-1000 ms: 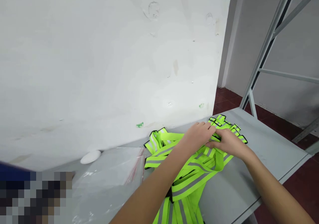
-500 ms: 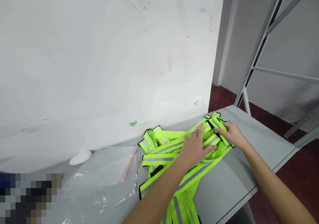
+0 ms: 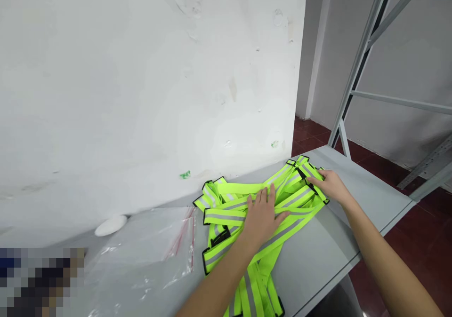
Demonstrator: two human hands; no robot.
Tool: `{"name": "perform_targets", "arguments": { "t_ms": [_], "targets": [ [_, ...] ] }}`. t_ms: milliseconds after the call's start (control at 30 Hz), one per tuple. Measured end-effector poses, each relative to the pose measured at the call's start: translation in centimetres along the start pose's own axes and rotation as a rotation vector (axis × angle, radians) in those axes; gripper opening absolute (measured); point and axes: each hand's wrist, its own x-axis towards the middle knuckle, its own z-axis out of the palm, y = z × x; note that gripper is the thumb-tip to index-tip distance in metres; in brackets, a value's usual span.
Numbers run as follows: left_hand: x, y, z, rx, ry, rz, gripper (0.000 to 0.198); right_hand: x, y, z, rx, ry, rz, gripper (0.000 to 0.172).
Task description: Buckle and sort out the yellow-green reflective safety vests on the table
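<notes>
Neon yellow-green reflective straps [image 3: 289,227] with grey stripes, black edging and black buckles lie in a tangled pile on the grey table. My left hand [image 3: 261,216] rests on the middle of the pile, palm down, its fingers stretched out and the thumb apart. At the pile's far right end, my right hand [image 3: 330,185] pinches the strap edge between thumb and fingers, beside a black buckle [image 3: 304,176]. Another black buckle [image 3: 221,236] shows on the left side of the pile. My left forearm covers part of the straps.
Clear zip bags [image 3: 155,246] with red seals lie left of the straps. A white oval object [image 3: 110,225] sits against the white wall [image 3: 141,96]. A grey metal frame [image 3: 356,72] rises beyond the right end of the table [image 3: 314,260].
My left hand has slid left and slightly down across the straps. My right hand stays at the right end, its thumb now over the strap edge. The view has shifted slightly.
</notes>
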Motion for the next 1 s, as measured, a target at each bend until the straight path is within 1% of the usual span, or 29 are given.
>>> {"name": "perform_targets", "arguments": {
  "t_ms": [67,133,233,300,367,433,500,600,667,767,867,933,1000],
  "targets": [
    [-0.1,-0.1,0.0,0.019,0.033,-0.023,0.088,0.1,0.0,-0.3,-0.012,-0.009,-0.005,0.039],
    [-0.2,-0.4,0.5,0.049,0.045,-0.005,0.089,0.1,-0.1,-0.4,-0.087,-0.007,-0.006,0.037],
    [-0.2,-0.8,1.6,0.09,0.059,0.026,0.088,-0.5,-1.2,0.0,-0.338,0.025,0.025,0.035],
    [-0.2,-0.9,2.3,0.107,0.062,0.035,0.087,-1.3,-2.5,0.6,-0.517,0.059,0.034,0.035],
    [-0.2,-0.9,2.6,0.113,0.054,0.037,0.087,-2.4,-4.1,1.4,-0.659,0.073,0.007,0.036],
    [-0.2,-0.8,2.5,0.109,0.043,0.038,0.087,-3.3,-5.7,2.5,-0.779,0.043,-0.023,0.038],
    [-0.3,-0.6,2.3,0.097,0.036,0.041,0.088,-3.8,-7.0,3.4,-0.871,-0.021,-0.025,0.039],
    [-0.5,-0.5,1.8,0.062,0.027,0.051,0.09,-3.7,-7.9,4.3,-0.927,-0.113,-0.038,0.036],
    [-0.7,-0.5,1.3,0.028,0.021,0.061,0.09,-3.4,-7.8,4.1,-0.926,-0.126,-0.052,0.033],
    [-0.4,-0.6,0.1,-0.068,-0.013,0.063,0.088,-2.8,-7.0,2.7,-0.835,-0.059,-0.076,0.025],
    [0.6,-0.6,-1.6,-0.198,-0.037,0.056,0.084,-2.3,-6.0,0.7,-0.592,0.052,-0.117,0.028],
    [1.7,-0.4,-2.7,-0.273,-0.026,0.055,0.081,-2.1,-5.4,-0.4,-0.403,0.08,-0.141,0.03],
    [2.9,-0.4,-3.4,-0.383,-0.038,0.042,0.077,-1.9,-4.9,-1.0,-0.247,0.082,-0.167,0.03]
  ]
}}
